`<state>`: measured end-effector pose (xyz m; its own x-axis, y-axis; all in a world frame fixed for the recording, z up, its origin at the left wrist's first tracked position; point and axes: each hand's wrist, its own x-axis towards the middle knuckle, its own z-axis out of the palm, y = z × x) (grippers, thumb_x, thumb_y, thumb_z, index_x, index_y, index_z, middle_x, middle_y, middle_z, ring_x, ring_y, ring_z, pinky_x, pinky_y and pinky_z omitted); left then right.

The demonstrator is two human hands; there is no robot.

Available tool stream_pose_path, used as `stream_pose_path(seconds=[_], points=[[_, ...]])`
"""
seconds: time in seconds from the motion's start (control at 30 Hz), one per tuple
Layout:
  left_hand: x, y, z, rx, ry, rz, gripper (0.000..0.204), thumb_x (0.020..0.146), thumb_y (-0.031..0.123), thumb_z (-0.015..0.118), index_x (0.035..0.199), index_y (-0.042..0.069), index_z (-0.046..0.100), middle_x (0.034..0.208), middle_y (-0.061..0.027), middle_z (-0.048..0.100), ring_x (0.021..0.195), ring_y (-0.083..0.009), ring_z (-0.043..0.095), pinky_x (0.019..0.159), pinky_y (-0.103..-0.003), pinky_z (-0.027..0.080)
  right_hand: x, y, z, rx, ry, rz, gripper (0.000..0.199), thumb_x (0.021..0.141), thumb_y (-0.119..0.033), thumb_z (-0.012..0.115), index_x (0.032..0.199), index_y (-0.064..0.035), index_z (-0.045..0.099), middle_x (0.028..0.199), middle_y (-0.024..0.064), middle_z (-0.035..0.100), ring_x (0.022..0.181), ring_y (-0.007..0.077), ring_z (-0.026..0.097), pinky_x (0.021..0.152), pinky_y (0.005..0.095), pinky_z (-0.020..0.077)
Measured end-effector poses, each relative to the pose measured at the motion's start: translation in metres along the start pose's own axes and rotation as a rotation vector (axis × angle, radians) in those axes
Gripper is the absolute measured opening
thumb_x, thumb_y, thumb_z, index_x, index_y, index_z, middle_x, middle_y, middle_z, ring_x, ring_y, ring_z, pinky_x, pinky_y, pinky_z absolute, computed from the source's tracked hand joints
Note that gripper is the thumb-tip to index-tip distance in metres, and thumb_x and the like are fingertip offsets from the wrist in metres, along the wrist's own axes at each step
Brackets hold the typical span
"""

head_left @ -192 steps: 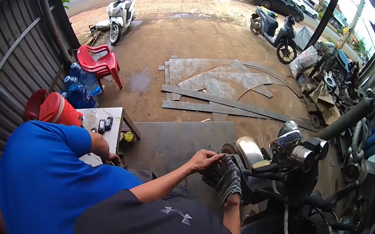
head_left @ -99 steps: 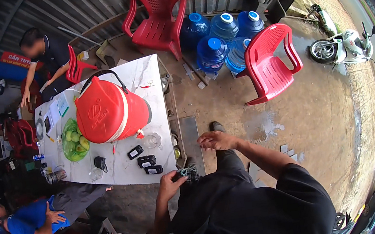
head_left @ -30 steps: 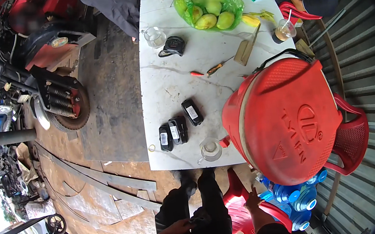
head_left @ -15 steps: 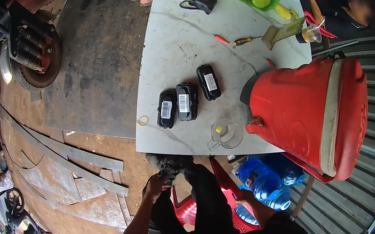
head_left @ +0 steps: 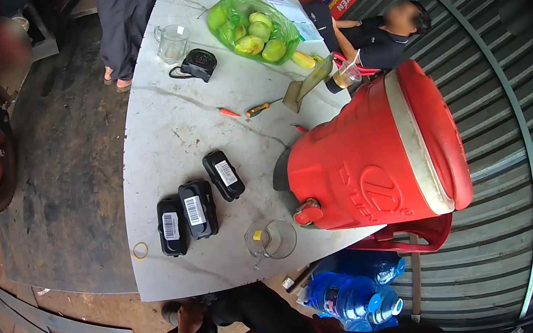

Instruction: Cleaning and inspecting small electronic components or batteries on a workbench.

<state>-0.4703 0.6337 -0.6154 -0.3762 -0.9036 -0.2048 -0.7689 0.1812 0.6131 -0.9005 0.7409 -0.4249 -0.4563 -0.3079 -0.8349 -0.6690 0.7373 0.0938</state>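
Your left hand (head_left: 190, 309) is hanging below the table (head_left: 161, 133) edge, its grip impossible to tell; nearest, three black boxes (head_left: 196, 208) are lying lengthwise away from you, beside the red cooler (head_left: 372, 152).

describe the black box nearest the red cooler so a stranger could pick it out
Start at the big red cooler on the white table. Just left of its base lie three black boxes with white labels; take the one closest to the cooler. Unlike the other two, which lie side by side near the table's edge, it sits apart and angled.
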Motion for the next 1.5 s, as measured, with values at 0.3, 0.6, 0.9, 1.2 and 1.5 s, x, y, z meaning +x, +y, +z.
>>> stream_pose_path(seconds=[0.3,0.6,0.9,1.2,1.5], points=[[0.041,0.017,-0.059,-0.429,0.003,-0.427,0.036,0.077,0.034,0.069,0.103,0.009,0.069,0.103,-0.0173,0.068,0.095,-0.0375,0.065,0.083,-0.045,0.052,0.008,0.006,-0.006,-0.021,0.028,-0.223,0.049,0.091,-0.052,0.041,0.105,-0.0074,0.057,0.089,0.0236,0.067,0.084,0.0430,0.065,0.075,0.0518,0.0480],[0.043,0.005,-0.047,-0.510,-0.038,-0.385,0.033,0.075,0.026,0.074,0.100,0.004,0.071,0.097,-0.0186,0.070,0.093,-0.0310,0.068,0.080,-0.038,0.052,0.016,0.020,0.000,-0.070,0.027,-0.457,0.044,0.092,-0.045,0.042,0.113,-0.0072,0.050,0.088,0.0253,0.067,0.082,0.0445,0.065,0.074,0.0537,0.0474],[0.024,0.040,-0.075,-0.616,0.245,-0.286,0.016,0.081,0.013,0.069,0.089,0.000,0.068,0.062,-0.0042,0.063,0.054,-0.0096,0.058,0.051,-0.027,0.046,0.016,0.028,0.003,-0.193,0.109,-0.714,0.048,0.090,-0.043,0.046,0.125,-0.0105,0.041,0.096,0.0281,0.064,0.092,0.0454,0.062,0.078,0.0517,0.0474],[0.010,0.037,-0.072,-0.802,0.442,-0.293,0.021,0.078,0.018,0.072,0.091,0.001,0.071,0.067,-0.0062,0.067,0.059,-0.0113,0.061,0.057,-0.029,0.048,-0.010,0.028,0.014,0.267,0.320,-0.720,0.043,0.085,-0.036,0.066,0.115,-0.0059,0.061,0.102,0.0170,0.067,0.092,0.0319,0.066,0.075,0.0395,0.0533],[0.028,0.009,-0.055,-0.951,0.472,-0.215,0.020,0.077,0.017,0.072,0.085,-0.002,0.067,0.066,-0.0096,0.066,0.060,-0.0130,0.061,0.057,-0.031,0.049,-0.026,0.103,0.058,1.236,-0.255,-0.217,0.031,0.093,-0.010,0.051,0.124,-0.0068,0.053,0.106,0.0066,0.064,0.092,0.0193,0.061,0.077,0.0290,0.0511]])
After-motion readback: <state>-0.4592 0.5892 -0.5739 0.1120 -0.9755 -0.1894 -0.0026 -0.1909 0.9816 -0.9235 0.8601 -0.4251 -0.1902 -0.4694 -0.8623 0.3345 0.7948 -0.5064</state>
